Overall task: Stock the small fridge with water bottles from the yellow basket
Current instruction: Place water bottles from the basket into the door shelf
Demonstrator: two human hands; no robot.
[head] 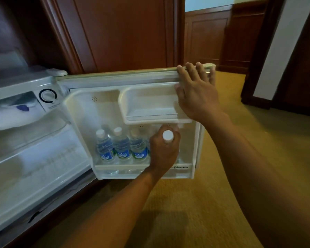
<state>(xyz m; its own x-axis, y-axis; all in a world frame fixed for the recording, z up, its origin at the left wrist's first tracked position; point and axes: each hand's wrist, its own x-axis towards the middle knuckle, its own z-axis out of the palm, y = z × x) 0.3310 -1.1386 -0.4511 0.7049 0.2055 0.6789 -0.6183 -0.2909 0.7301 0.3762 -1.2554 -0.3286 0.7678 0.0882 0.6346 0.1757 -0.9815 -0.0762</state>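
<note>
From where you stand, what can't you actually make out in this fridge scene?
All from the head view:
- The yellow basket: nowhere in the frame.
- The bottle in the left hand: only its white cap shows; the hand covers its body and label.
- The freezer box: blurred, its contents unreadable.
- The fridge interior: blurred and cut off by the left edge.
- The right hand hides the corner of the door.

Right hand (195,90) draped over the door (115,78) top edge, fingers curled behind it, left hand (164,151) fisted around a bottle (167,136) low against the door, both forearms extended
</note>
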